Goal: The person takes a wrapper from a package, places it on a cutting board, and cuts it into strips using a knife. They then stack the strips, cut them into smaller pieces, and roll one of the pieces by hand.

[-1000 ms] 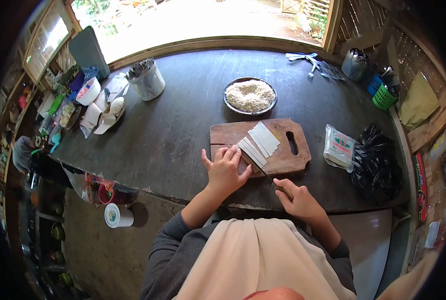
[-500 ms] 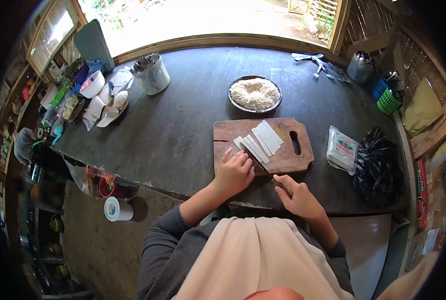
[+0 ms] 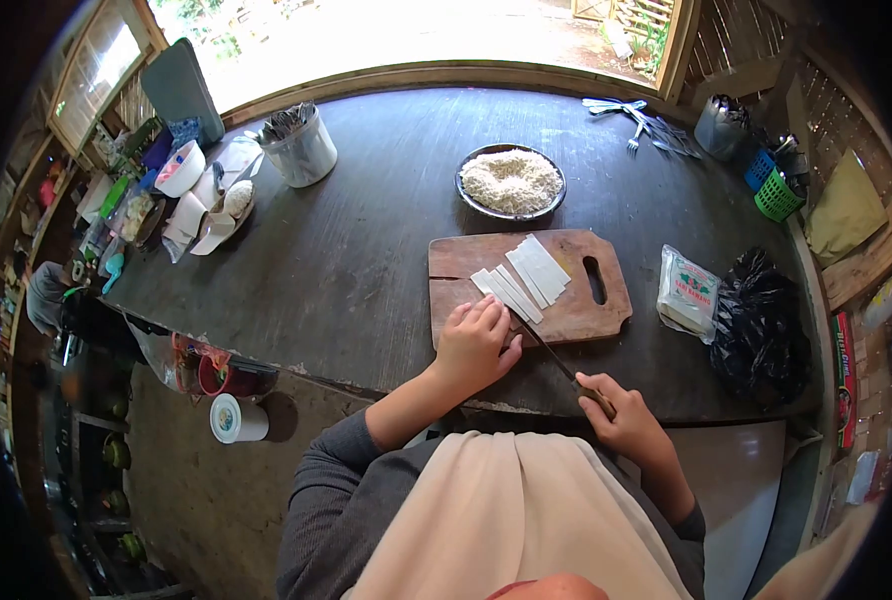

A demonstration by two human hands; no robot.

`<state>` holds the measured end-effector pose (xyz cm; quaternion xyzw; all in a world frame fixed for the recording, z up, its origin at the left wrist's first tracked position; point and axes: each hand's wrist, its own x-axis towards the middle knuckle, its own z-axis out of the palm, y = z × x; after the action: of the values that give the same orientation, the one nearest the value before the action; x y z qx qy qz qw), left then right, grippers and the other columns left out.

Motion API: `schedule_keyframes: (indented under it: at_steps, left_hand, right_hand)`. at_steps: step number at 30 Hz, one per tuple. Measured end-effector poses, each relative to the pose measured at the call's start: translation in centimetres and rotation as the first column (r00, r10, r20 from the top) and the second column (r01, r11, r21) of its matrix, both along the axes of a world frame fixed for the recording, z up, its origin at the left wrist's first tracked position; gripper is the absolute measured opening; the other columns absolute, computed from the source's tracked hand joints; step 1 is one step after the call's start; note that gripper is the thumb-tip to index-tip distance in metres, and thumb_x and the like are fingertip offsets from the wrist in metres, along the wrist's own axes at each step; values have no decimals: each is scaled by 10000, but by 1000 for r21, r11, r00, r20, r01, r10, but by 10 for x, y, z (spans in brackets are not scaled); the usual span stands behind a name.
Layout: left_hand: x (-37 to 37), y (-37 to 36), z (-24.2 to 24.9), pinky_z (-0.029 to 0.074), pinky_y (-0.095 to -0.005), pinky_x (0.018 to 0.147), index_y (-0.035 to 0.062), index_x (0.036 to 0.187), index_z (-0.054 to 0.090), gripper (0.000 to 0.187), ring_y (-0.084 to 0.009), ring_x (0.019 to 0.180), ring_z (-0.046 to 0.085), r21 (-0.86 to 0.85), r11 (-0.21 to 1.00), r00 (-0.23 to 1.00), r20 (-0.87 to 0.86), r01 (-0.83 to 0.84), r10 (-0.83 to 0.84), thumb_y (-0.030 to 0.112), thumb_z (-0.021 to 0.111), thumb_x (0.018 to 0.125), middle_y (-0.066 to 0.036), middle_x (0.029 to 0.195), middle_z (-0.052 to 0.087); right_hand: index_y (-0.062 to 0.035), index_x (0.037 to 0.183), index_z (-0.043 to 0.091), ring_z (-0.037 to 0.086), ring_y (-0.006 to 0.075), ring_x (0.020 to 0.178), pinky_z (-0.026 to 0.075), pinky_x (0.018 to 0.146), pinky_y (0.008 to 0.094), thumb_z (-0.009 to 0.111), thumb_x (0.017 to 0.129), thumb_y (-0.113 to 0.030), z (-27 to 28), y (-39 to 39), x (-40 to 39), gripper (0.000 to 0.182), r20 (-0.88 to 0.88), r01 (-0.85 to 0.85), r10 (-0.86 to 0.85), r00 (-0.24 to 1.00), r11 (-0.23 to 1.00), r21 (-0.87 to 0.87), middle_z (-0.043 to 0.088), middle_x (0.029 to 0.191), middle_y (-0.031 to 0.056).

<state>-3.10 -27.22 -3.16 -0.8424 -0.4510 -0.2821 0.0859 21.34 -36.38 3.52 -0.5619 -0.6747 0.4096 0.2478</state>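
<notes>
A wooden cutting board [image 3: 606, 320] with a handle slot lies near the table's front edge. White strips [image 3: 538, 268] are spread on it, some fanned out and several narrow ones beside my left hand [image 3: 473, 342]. The fingers of that hand press together on the narrow strips. My right hand [image 3: 621, 412] is wrapped round the handle of a knife [image 3: 556, 362], off the board's front edge. The blade slants up and left onto the board, its tip close to my left fingertips.
Beyond the board stands a bowl [image 3: 511, 212] of pale crumbs. A labelled packet [image 3: 688, 292] and black plastic bag [image 3: 761, 330] lie right. A cutlery bucket [image 3: 303, 155] and a white bowl [image 3: 180, 170] stand left; forks and green and blue baskets [image 3: 778, 201] are back right.
My right hand has moved right and slightly down with the knife, and more of the blade shows. My left hand has shifted slightly right, still on the strips.
</notes>
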Motion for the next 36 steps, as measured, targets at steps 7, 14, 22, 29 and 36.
schedule_keyframes:
  at_steps: [7, 14, 22, 29, 36]
  left_hand:
    - [-4, 1, 1, 456, -415, 947, -18, 1040, 646, 363, -316, 1141, 600, -65, 995, 995, 70, 70, -66, 278, 648, 830, -187, 1158, 632]
    - [-15, 15, 39, 491, -440, 876, -30, 1035, 641, 307, -359, 1014, 617, -457, 874, 986, 83, 164, -142, 222, 610, 863, -195, 1072, 622]
    - [-31, 89, 72, 504, -394, 813, 49, 947, 725, 216, -323, 879, 638, -742, 581, 831, -57, 335, -553, 204, 611, 850, -166, 961, 662]
    - [-27, 145, 67, 524, -337, 732, 12, 979, 694, 186, -258, 811, 666, -278, 896, 849, 499, 346, -173, 135, 643, 849, -153, 883, 681]
    - [0, 125, 22, 301, -551, 1054, 165, 1435, 414, 584, -276, 1388, 355, -335, 877, 938, 96, 345, -333, 207, 562, 871, -86, 1475, 421]
  right_hand:
    - [-42, 1191, 584, 673, 239, 653, 488, 628, 305, 637, 897, -102, 14, -32, 19, 305, 52, 26, -28, 998, 999, 28, 653, 762, 204]
    - [-45, 1194, 580, 638, 184, 616, 458, 599, 294, 618, 909, -116, 14, -14, 5, 295, 102, 26, -23, 995, 999, -22, 645, 752, 207]
    - [-32, 1217, 568, 381, 86, 521, 358, 511, 272, 599, 927, -123, -11, 42, -30, 306, -28, -48, 55, 998, 980, 191, 456, 561, 53]
    - [-61, 1243, 562, 519, 78, 495, 415, 465, 246, 602, 939, -169, -23, 83, -19, 324, -338, 88, -124, 933, 989, -118, 589, 646, 42]
    - [-74, 1269, 547, 672, 332, 905, 515, 804, 387, 631, 884, -159, -29, 112, 9, 403, -6, 361, -373, 928, 894, 264, 668, 917, 192]
